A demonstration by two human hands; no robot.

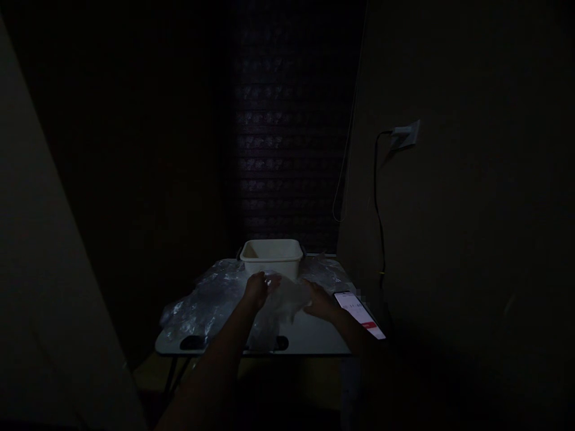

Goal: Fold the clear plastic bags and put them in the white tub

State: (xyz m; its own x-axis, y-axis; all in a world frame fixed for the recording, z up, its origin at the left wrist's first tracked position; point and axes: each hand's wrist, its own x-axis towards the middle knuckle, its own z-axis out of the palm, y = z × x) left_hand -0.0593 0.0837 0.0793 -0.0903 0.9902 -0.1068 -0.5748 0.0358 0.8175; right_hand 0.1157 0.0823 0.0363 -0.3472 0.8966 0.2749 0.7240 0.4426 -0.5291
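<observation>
In the dim head view, my left hand (256, 290) is closed on a clear plastic bag (287, 298) above the middle of the table. My right hand (320, 301) is at the bag's right side, its fingers curved around that edge and the thumb lower down. The bag spreads between both hands, its lower edge blurred. Just behind it stands a white rectangular tub (272, 263) with dark side handles; its inside looks bare where visible. More crumpled clear plastic (202, 305) covers the left part of the table.
A lit phone (359, 314) lies at the right edge of the white folding table (314, 335), beside my right forearm. Further clear plastic (322, 272) lies at the back right. A black cable (377, 197) runs down from a wall socket (405, 135). A dark blind (287, 149) hangs behind.
</observation>
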